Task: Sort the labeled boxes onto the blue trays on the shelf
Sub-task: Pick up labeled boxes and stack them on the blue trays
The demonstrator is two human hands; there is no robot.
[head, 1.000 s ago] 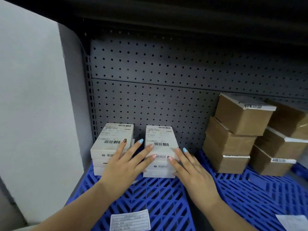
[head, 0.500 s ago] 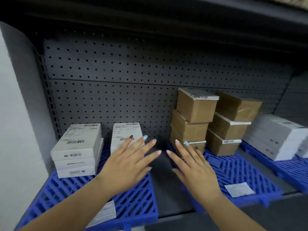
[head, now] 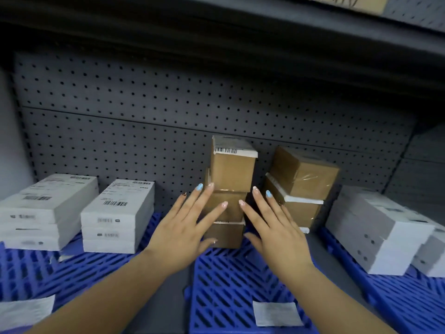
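A stack of three brown cardboard boxes (head: 232, 169) with white labels stands on the middle blue tray (head: 231, 280). My left hand (head: 185, 227) is spread, fingers apart, in front of the stack's left side, holding nothing. My right hand (head: 274, 230) is spread just to the right of that stack, also holding nothing. A second brown stack (head: 303, 182) stands behind my right hand. Two stacks of white labeled boxes (head: 118, 215) rest on the left blue tray (head: 31, 271). More white boxes (head: 375, 227) sit on the right blue tray (head: 404, 300).
A grey pegboard back wall (head: 168, 131) closes the shelf, and a dark upper shelf (head: 216, 27) hangs overhead. Paper labels lie on the front of the middle tray (head: 277, 313) and the left tray (head: 24, 312). A grey gap of shelf (head: 168, 307) separates the trays.
Both hands left the white box stacks on the left tray and moved right to the brown box stack on the middle tray. The view has panned right.
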